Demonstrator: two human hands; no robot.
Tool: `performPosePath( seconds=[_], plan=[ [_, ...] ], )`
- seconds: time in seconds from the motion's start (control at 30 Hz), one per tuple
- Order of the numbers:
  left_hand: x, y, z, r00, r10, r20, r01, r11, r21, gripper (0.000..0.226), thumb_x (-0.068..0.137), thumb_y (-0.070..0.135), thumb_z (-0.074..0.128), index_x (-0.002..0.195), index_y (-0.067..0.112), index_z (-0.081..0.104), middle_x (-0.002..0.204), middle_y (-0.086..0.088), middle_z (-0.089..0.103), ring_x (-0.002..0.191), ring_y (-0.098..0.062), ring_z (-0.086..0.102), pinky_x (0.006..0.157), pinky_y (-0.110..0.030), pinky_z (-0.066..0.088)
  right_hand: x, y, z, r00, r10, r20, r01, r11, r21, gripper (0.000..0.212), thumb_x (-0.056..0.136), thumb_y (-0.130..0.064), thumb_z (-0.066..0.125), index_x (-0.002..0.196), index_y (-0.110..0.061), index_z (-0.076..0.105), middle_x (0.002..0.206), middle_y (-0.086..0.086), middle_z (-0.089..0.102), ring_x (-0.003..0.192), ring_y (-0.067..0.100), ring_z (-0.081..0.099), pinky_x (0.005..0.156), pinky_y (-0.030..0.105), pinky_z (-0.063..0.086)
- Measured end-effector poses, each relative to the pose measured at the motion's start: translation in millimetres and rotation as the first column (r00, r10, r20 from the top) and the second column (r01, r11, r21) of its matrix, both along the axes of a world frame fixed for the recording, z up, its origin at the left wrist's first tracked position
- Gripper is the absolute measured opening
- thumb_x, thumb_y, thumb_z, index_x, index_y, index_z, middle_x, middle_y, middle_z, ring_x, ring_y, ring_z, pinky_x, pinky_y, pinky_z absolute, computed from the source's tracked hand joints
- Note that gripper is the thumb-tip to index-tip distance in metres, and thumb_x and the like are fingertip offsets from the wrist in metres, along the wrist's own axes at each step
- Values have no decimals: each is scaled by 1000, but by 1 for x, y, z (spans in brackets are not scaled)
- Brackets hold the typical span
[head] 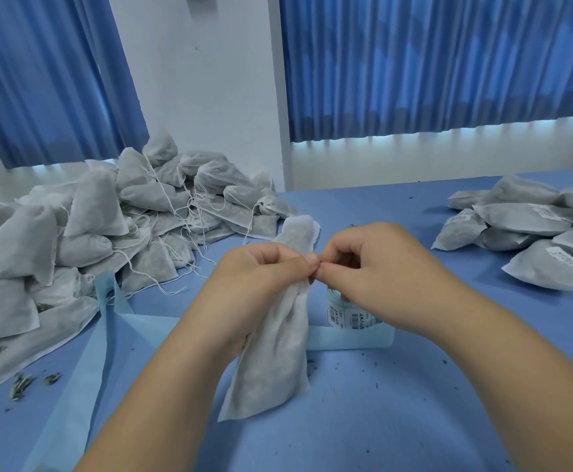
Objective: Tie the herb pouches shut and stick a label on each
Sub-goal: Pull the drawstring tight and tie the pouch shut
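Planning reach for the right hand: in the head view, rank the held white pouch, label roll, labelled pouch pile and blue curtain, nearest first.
1. White fabric herb pouch, at the right hand fingertips.
2. Roll of printed labels, just beneath.
3. Pile of labelled pouches, on the right.
4. Blue pleated curtain, far back.
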State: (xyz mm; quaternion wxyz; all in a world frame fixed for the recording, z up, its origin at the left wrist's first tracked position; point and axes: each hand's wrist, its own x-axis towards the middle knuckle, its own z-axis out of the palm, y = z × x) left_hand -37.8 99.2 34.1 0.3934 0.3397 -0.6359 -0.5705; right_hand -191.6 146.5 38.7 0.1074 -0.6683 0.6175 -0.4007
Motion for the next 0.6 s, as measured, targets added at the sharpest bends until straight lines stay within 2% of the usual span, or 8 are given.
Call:
performPosePath(
  seconds=[0.13, 0.23, 0.33, 0.43, 0.5, 0.6],
  plan=[
    [3, -6, -2, 995, 20, 103, -13, 998, -67, 17, 76, 25, 78, 66, 11, 72, 66, -3, 66, 61, -8, 57, 56, -12, 45, -1, 1, -2, 998, 37, -54, -35, 999, 38, 23, 87, -24, 64, 64, -21, 60, 52, -19, 53, 48, 3, 44, 45, 14, 35],
    [5, -7, -1, 997, -34, 68, 36, 999, -38, 25, 61, 35, 78, 66, 11, 71, 68, -3, 67, 62, -8, 59, 58, -13, 47, -2, 3, 1, 984, 96, 150, -102, 994, 28, 20, 83, -14, 64, 63, -18, 63, 50, -13, 53, 44, 1, 45, 43, 14, 35],
    [7, -8, 0, 997, -65, 28, 65, 998, -21, 24, 58, 36, 77, 65, 13, 72, 69, -2, 69, 62, -6, 61, 58, -13, 48, -4, 3, 3, 920, 161, 357, -162, 986, -25, 17, 83, -9, 66, 66, -11, 66, 53, -5, 55, 49, 8, 52, 50, 21, 42],
    [8, -9, -1, 998, -59, 25, 59, 998, 2, 17, 62, 33, 75, 61, 16, 72, 67, 0, 69, 55, -4, 59, 53, -12, 46, -9, 0, 4, 799, 205, 565, -182, 978, -99, 17, 82, -6, 68, 65, -8, 65, 53, 4, 53, 49, 17, 46, 52, 28, 40],
    [9, -10, -1, 998, -49, 38, 49, 999, 9, 17, 63, 34, 74, 58, 18, 71, 68, 0, 68, 55, -5, 58, 53, -12, 45, -11, -1, 5, 660, 262, 704, -220, 963, -153, 16, 78, -4, 71, 64, -10, 67, 53, 6, 50, 48, 16, 44, 46, 24, 37],
    [9, -11, -1, 997, -62, 43, 61, 998, 12, 18, 66, 32, 73, 55, 19, 70, 68, -1, 68, 54, -5, 58, 52, -12, 45, -8, -3, 5, 496, 313, 810, -277, 941, -194, 11, 68, -5, 72, 62, -13, 68, 54, 4, 48, 46, 13, 44, 42, 21, 33]
  ],
)
